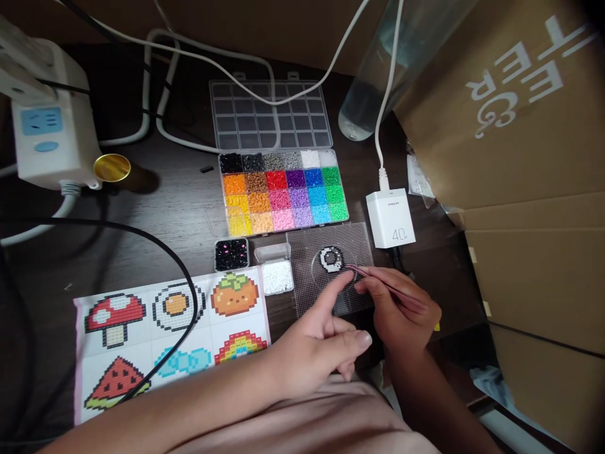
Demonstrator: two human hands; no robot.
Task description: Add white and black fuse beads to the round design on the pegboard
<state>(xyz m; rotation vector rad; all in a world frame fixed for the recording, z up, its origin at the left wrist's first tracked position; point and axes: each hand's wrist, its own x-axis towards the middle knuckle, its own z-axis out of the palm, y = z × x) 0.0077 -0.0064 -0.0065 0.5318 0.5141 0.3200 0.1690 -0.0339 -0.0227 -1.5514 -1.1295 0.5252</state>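
Note:
My right hand (401, 306) is closed round a pair of pink tweezers (392, 289), their tips by the right edge of a small bead figure. This figure, a black and white ring of fuse beads (329, 259), sits on a clear pegboard (302, 246). Over the board's lower edge reaches my left hand (326, 343), index finger and thumb stretched out, other fingers curled, holding nothing visible. Its index fingertip is close to the tweezers. Left of the board stand an open box of white beads (277, 277) and a box of black beads (231, 253) with a few pink ones.
Behind lies a sorted bead case (283, 189) with its lid (271, 116) open. A pattern sheet (142, 340) is at left, crossed by a black cable (182, 271). A white charger (390, 219), a bottle (357, 120), a power strip (54, 139) and cardboard (534, 252) surround the work.

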